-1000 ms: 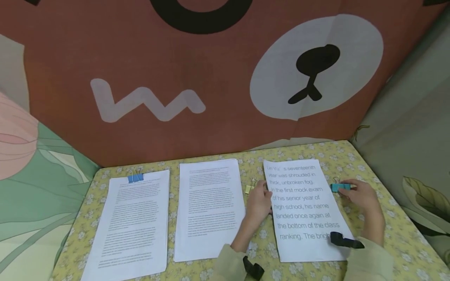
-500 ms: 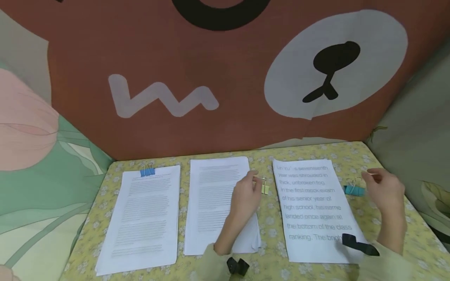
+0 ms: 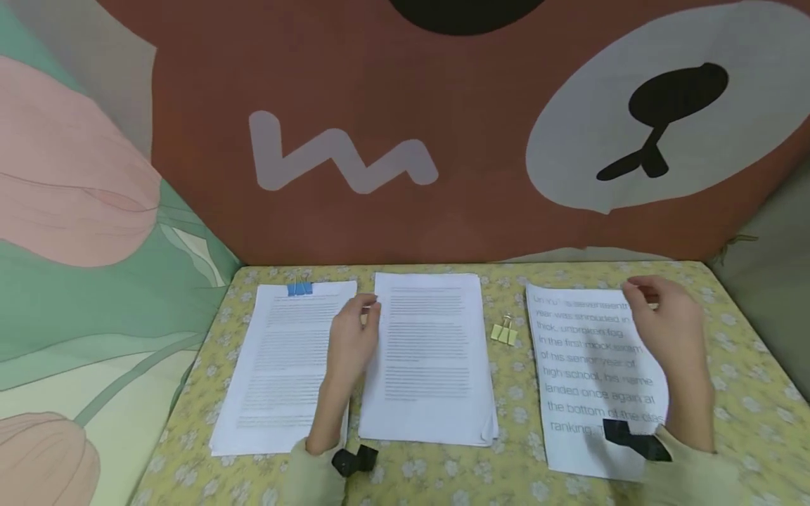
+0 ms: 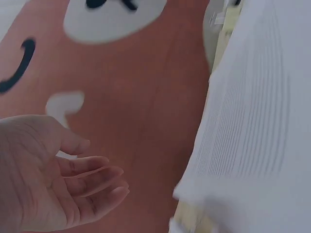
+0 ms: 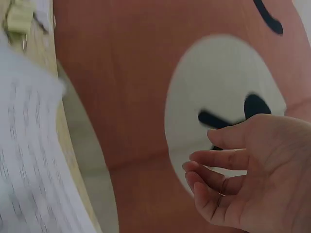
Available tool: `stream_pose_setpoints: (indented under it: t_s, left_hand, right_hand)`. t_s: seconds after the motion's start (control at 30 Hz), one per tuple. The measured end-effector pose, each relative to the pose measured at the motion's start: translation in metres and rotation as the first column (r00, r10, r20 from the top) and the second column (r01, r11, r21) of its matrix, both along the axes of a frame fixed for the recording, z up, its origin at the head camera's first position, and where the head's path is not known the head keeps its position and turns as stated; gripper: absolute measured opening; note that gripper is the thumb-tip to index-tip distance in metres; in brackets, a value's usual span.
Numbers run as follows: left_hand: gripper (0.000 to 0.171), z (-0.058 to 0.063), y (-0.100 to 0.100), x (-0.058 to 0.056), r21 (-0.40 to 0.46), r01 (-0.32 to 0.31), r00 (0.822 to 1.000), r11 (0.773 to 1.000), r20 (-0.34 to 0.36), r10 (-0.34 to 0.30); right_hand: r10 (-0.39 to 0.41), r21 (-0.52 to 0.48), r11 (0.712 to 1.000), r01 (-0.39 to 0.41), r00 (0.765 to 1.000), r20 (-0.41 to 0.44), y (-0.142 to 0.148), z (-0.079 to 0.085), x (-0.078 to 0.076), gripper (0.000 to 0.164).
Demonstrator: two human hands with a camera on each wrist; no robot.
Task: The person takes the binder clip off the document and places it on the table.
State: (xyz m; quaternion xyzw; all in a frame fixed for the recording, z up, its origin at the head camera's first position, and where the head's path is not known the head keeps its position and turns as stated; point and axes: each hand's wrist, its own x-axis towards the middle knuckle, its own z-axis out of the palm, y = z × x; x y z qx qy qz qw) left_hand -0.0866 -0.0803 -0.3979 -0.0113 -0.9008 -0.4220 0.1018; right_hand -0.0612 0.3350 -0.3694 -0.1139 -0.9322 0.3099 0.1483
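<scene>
My left hand [image 3: 353, 334] is above the gap between the left paper stack [image 3: 285, 365] and the middle paper stack [image 3: 427, 422]. Its fingers are loosely bent with nothing in them, as the left wrist view of the hand [image 4: 63, 179] shows. A blue binder clip [image 3: 300, 288] sits on the left stack's top edge. Over the right edge of the large-print stack [image 3: 588, 358] hovers my right hand [image 3: 672, 323], its relaxed fingers [image 5: 218, 158] holding nothing. The teal binder clip is hidden behind this hand in the head view.
A yellow binder clip [image 3: 504, 332] stands between the middle and large-print stacks. All of it rests on a flower-patterned yellow tablecloth [image 3: 436, 478]. A brown wall panel with a bear picture [image 3: 468, 211] rises at the table's back edge.
My left hand has left the large-print stack and crossed leftward over the middle stack. My right hand has let go of the teal binder clip and risen. The head view has turned left.
</scene>
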Motion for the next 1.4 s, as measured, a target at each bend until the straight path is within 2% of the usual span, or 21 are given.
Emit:
stream_pose_setpoints:
  t_s: [0.13,0.27,0.43,0.63,0.73,0.83,0.97,1.07,1.2,1.4]
  left_hand:
    - [0.029,-0.003,-0.036,-0.002,-0.001,-0.071,0.997,0.997,0.030,0.071]
    - [0.032,-0.004,-0.071,0.001,-0.017,-0.138,0.988,0.990,0.072,0.139]
    - [0.038,-0.005,-0.110,0.009,-0.059,-0.197,0.967,0.979,0.151,0.204]
    - [0.045,-0.007,-0.143,0.016,-0.084,-0.238,0.932,0.968,0.261,0.252]
    - [0.047,-0.010,-0.156,0.019,-0.097,-0.251,0.913,0.963,0.307,0.269]
    - [0.050,-0.015,-0.168,0.021,-0.104,-0.268,0.892,0.958,0.349,0.287]
    - [0.054,-0.020,-0.181,0.022,-0.111,-0.296,0.859,0.949,0.403,0.315]
    - [0.057,-0.026,-0.185,0.021,-0.114,-0.325,0.828,0.939,0.445,0.341]
    - [0.059,-0.033,-0.189,0.020,-0.116,-0.368,0.794,0.922,0.477,0.377]
    - [0.059,-0.038,-0.192,0.017,-0.086,-0.430,0.770,0.899,0.485,0.415]
  right_hand:
    - [0.126,0.002,0.992,-0.126,0.988,-0.084,-0.044,0.002,-0.011,0.034]
    - [0.262,-0.013,0.963,-0.268,0.950,-0.172,-0.093,0.001,-0.024,0.025]
    - [0.403,-0.052,0.908,-0.416,0.900,-0.168,-0.152,-0.003,-0.041,0.022]
    - [0.500,-0.130,0.844,-0.520,0.852,-0.158,-0.210,-0.018,-0.053,0.017]
    - [0.520,-0.210,0.816,-0.539,0.842,-0.141,-0.237,-0.029,-0.053,0.015]
    - [0.533,-0.310,0.789,-0.531,0.842,-0.084,-0.263,-0.040,-0.051,0.015]
    - [0.555,-0.476,0.736,-0.481,0.832,0.017,-0.293,-0.054,-0.046,0.021]
    - [0.565,-0.575,0.696,-0.431,0.822,0.069,-0.312,-0.065,-0.042,0.026]
    - [0.584,-0.602,0.683,-0.414,0.804,0.110,-0.330,-0.074,-0.038,0.030]
    - [0.624,-0.626,0.662,-0.412,0.766,0.156,-0.340,-0.080,-0.034,0.035]
